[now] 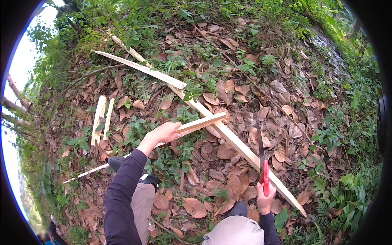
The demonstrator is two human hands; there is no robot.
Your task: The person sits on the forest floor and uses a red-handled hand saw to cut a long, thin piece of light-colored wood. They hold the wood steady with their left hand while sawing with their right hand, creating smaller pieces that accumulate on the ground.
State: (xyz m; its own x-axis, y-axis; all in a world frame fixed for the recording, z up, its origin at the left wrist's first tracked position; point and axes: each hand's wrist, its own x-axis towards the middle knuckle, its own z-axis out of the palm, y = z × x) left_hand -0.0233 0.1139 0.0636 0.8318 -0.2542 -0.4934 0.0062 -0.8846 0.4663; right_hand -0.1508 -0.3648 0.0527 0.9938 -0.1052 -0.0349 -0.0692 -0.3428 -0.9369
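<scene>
My left hand (165, 132) is closed around a pale wooden strip (202, 122), near its right end. That end lies across a longer wooden strip (234, 141), which runs slantwise over the leaf litter from far left to near right. The held strip's other end reaches down to the left, past my shoe. My right hand (265, 198) grips the red handle (266, 177) of a hand saw. Its dark, thin blade (259, 132) points away from me, right of the crossing and apart from the held strip. The fingertips of my left hand are partly hidden.
Another wooden strip (141, 67) rests across the long one farther off. Two short wood pieces (98, 120) lie at the left. Dry brown leaves (226, 151) and low green plants (163, 159) cover the ground. A thin branch (265, 94) lies beyond the saw. My knee (234, 232) is below.
</scene>
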